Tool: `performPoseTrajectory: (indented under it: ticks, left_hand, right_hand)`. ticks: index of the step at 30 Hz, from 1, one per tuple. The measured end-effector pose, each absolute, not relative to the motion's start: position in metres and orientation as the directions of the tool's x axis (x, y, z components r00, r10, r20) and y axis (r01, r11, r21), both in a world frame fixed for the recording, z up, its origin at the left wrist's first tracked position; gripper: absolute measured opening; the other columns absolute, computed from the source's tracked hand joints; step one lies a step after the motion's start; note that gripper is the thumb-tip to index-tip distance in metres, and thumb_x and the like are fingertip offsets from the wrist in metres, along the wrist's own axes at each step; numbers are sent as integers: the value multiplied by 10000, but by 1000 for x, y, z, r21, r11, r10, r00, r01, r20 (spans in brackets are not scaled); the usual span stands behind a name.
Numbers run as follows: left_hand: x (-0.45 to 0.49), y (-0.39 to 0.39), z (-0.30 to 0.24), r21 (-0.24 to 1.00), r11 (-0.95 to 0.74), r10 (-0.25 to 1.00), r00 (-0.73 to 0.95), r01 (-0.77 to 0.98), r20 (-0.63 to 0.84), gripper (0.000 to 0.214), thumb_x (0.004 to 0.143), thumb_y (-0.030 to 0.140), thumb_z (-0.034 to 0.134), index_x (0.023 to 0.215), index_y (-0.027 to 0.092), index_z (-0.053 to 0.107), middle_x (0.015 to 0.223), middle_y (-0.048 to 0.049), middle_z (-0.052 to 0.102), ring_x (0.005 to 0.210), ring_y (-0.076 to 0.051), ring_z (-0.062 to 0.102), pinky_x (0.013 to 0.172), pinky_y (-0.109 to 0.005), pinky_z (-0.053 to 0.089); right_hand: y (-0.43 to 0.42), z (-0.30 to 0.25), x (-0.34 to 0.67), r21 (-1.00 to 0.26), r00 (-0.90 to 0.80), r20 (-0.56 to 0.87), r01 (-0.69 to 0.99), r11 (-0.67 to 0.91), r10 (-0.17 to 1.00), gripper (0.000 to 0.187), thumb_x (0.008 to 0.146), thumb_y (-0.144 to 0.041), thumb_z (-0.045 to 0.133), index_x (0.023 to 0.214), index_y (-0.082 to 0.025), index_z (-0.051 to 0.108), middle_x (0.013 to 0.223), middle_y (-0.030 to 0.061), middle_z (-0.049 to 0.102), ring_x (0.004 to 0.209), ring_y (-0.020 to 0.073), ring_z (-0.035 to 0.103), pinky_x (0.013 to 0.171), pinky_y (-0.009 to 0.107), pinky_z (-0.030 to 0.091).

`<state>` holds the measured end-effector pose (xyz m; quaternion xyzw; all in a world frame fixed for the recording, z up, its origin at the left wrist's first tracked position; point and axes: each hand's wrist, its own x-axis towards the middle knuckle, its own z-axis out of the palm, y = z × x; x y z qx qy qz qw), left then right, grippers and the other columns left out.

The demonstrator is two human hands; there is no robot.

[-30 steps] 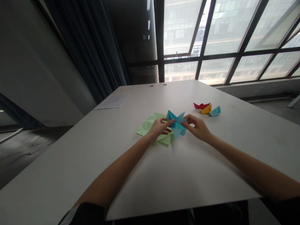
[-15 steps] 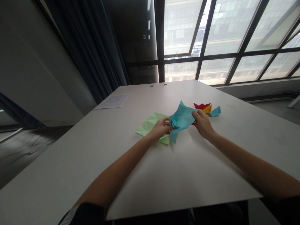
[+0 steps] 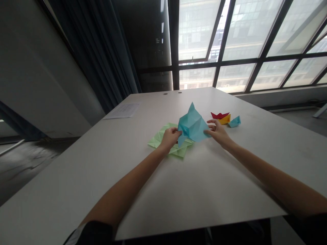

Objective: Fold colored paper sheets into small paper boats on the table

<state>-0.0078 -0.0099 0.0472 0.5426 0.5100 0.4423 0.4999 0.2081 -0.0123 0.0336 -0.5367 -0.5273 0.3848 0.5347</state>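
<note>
A creased sheet of light blue paper [image 3: 193, 124] is held up above the table between my two hands, spread wide with one corner pointing up. My left hand [image 3: 170, 137] pinches its left side between thumb and fingers. At its right edge, my right hand [image 3: 217, 132] grips a corner with the thumb side, the other fingers stretched out loosely behind. Beneath my left hand and the blue sheet lies a creased light green paper [image 3: 159, 136], partly covered from sight.
Beyond my right hand, a red paper boat [image 3: 219, 115], a yellow folded paper [image 3: 225, 119] and a small blue folded paper [image 3: 235, 121] sit together. A printed sheet [image 3: 122, 111] lies at the far left of the white table [image 3: 178, 197].
The blue paper has been opened out wider and moved slightly left, its top corner now higher. My right hand has shifted to its lower right corner, with fingers more spread.
</note>
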Motion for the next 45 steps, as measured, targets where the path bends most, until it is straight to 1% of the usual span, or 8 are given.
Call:
performPoseTrajectory:
  ticks: [5,13,19,24,29,35,41,45]
  left_hand:
    - [-12,-6,41,897,-197,977,158,395,145,173,702,305,548,635,146,567,559,10,542,499,-96,492,453,-189,352]
    - [-11,-15,48,892,-350,936,150,287,319,286,696,208,582,964,227,486,816,21,584,543,-66,507,544,-179,408]
    - [-8,-25,60,739,-538,842,301,405,448,70,692,164,568,710,185,632,953,-57,575,880,-158,553,719,-224,455]
    - [-6,-29,59,754,-473,880,282,456,382,164,667,337,655,736,193,689,987,-69,593,894,-191,562,770,-270,454]
    - [-10,-21,62,834,-391,917,240,389,318,116,619,295,679,617,179,676,978,-63,598,806,-165,569,739,-254,438]
    - [-20,-11,77,996,-51,986,163,78,38,126,598,267,614,653,155,628,787,-33,619,734,-139,548,596,-217,397]
    - [-38,-5,95,938,227,970,147,-264,-193,40,596,196,510,596,163,488,574,2,528,530,-106,502,509,-215,406]
    - [-48,3,96,916,220,975,100,-336,-197,17,640,168,474,628,165,463,568,0,530,519,-107,525,533,-221,449]
  right_hand:
    - [-14,34,206,-960,19,228,171,222,973,493,611,-342,710,1043,-195,523,855,34,655,824,190,610,740,336,492]
    - [-20,41,200,-984,21,140,-108,142,990,331,630,-418,700,866,-199,623,762,1,672,635,144,610,590,265,504]
    - [-22,42,199,-981,43,96,-166,101,994,334,641,-395,695,895,-199,605,765,11,683,654,171,631,602,291,527]
    - [-24,44,196,-975,20,59,-212,62,998,307,653,-367,691,895,-198,606,757,11,686,658,177,636,610,302,536]
    - [-22,43,196,-970,24,39,-237,43,999,268,652,-334,700,867,-200,615,719,-5,683,631,152,633,584,260,527]
    - [-20,42,199,-962,-5,1,-273,0,1000,229,675,-301,686,868,-197,620,756,5,696,612,140,636,594,251,530]
    - [-21,40,199,-961,-51,-92,-259,-102,994,188,705,-273,658,871,-195,617,791,38,703,614,176,645,557,298,545]
    - [-21,38,201,-951,-49,-142,-269,-150,989,179,701,-272,669,853,-192,619,748,30,697,567,156,632,533,276,546]
